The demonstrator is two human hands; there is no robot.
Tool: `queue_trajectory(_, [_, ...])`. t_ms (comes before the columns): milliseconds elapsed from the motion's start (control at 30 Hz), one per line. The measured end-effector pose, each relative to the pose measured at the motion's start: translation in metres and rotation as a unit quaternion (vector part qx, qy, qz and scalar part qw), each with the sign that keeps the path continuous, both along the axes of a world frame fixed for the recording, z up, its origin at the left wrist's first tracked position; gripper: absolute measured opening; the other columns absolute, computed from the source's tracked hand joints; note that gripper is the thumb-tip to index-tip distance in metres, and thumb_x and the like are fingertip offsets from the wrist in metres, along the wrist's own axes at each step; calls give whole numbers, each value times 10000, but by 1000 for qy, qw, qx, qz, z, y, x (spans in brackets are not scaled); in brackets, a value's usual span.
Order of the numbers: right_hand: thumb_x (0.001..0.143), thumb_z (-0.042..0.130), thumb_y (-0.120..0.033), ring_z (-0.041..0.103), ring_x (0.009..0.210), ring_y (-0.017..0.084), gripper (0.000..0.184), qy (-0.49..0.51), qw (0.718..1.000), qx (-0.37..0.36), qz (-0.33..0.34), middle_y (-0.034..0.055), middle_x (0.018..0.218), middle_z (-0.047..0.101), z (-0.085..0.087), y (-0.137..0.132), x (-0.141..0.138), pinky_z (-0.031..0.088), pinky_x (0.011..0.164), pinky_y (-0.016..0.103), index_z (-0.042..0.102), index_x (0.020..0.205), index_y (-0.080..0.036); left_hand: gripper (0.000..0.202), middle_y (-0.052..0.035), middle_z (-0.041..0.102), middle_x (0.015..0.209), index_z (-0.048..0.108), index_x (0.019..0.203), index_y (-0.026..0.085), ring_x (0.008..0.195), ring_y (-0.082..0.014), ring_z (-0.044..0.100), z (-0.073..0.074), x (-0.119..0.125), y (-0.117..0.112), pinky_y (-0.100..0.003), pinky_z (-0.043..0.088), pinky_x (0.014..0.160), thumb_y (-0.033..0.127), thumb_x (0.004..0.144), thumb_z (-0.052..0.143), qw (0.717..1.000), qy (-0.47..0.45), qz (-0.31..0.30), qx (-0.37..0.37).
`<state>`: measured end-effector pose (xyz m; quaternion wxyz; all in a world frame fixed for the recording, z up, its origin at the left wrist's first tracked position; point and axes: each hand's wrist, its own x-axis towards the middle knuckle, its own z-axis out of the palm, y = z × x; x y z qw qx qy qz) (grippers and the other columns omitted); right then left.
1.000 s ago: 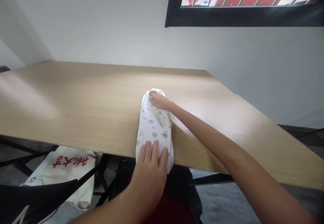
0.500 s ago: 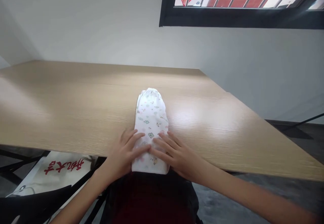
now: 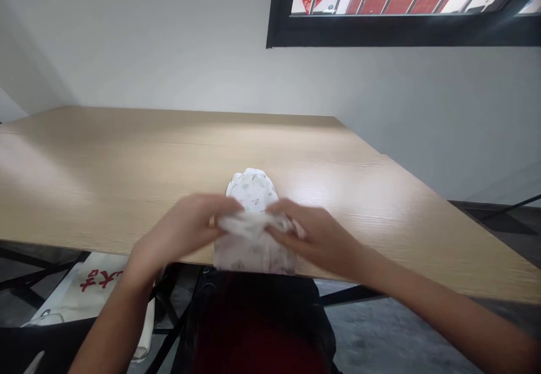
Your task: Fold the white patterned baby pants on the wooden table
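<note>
A folded white garment (image 3: 254, 191) with small printed figures and a gathered far end lies at the table's near edge. My left hand (image 3: 186, 227) pinches the left end of a raised, bunched fold. At the right end of the same fold, my right hand (image 3: 308, 230) holds it between thumb and fingers. Both hands and the lifted cloth are blurred by motion. The flat near part of the garment shows below the fold. What kind of garment it is, I cannot tell.
The light wooden table (image 3: 139, 177) reaches back to a grey wall (image 3: 169, 41). Above it at the right is a dark-framed window (image 3: 359, 37) with bars. Under the table at the left lies a white cloth bag (image 3: 99, 281) with red characters, beside dark metal legs.
My hands, which lay flat on the garment with fingers spread, now grip a fold of it and have lifted it. The garment's far end has shifted nearer to me.
</note>
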<state>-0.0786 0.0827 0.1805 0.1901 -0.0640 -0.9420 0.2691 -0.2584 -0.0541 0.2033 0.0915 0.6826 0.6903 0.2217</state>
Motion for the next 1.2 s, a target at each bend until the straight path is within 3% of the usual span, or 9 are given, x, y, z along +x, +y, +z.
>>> queue_trajectory(133, [904,400,-298,546,651,177,197,-21,991,51,-124,55,779,603,-1,55,-68,402,563,260,528,965,-161,252,-39,628,1009,596,1033,189,868,-174,582,-8,-35,71,-249,428,728,312,884,435,992,76,103,7])
queue_trajectory(233, [888,418,-238,494,998,277,328,-30,956,214,-196,169,1148,530,-23,73,-96,413,769,363,479,1179,-101,478,-166,398,1354,401,1295,124,1181,-295,438,-30,-39,97,-413,372,935,250,849,515,974,142,178,-11])
queue_trajectory(333, [929,391,-288,357,1177,318,402,-46,923,348,-160,150,1349,384,-53,80,-106,325,903,473,399,1318,-191,590,-157,183,1474,293,1375,125,1321,-384,198,-61,-24,89,-558,194,1035,305,860,518,969,172,166,-64])
queue_trajectory(433, [954,343,-398,390,1146,337,423,-91,913,351,-185,130,1379,361,-71,94,-116,348,861,504,358,1361,-282,489,-92,221,1474,313,1381,185,1330,-356,204,-87,-6,65,-521,195,1057,371,931,359,976,164,93,-108])
queue_trajectory(600, [958,327,-331,378,1154,373,463,-84,904,334,-254,163,1354,390,-60,111,-129,335,876,532,313,1397,-183,600,-14,143,1499,240,1414,249,1368,-276,117,-99,-3,33,-438,167,1102,569,907,264,992,73,52,-85])
queue_trajectory(767, [948,398,-382,281,1265,323,391,-108,941,322,-19,38,1390,377,-52,73,-86,188,1001,603,416,1328,-294,972,-28,118,1500,144,1435,265,1371,-276,108,-99,-8,10,-436,140,1115,753,674,501,996,41,4,-83])
queue_trajectory(867, [891,457,-511,284,1267,358,506,-168,958,232,8,91,1390,367,-58,38,-43,255,971,618,423,1333,-266,1122,-72,172,1488,146,1437,214,1355,-304,156,-103,7,-2,-456,185,1099,678,564,676,998,36,2,-55])
queue_trajectory(1033, [657,695,-562,228,1295,380,865,-182,975,125,27,158,1400,326,-51,2,17,313,1003,518,384,1365,-174,366,-15,559,1242,552,1204,242,1069,-208,509,-88,30,-12,-343,387,947,180,853,469,999,-27,-5,-41])
queue_trajectory(1200, [702,685,-369,513,1079,280,665,-173,985,-26,8,70,1260,502,-30,1,37,469,828,356,444,1312,-254,344,-18,669,904,637,950,209,822,-206,586,-78,22,-2,-289,441,717,410,915,361,968,-210,130,-43])
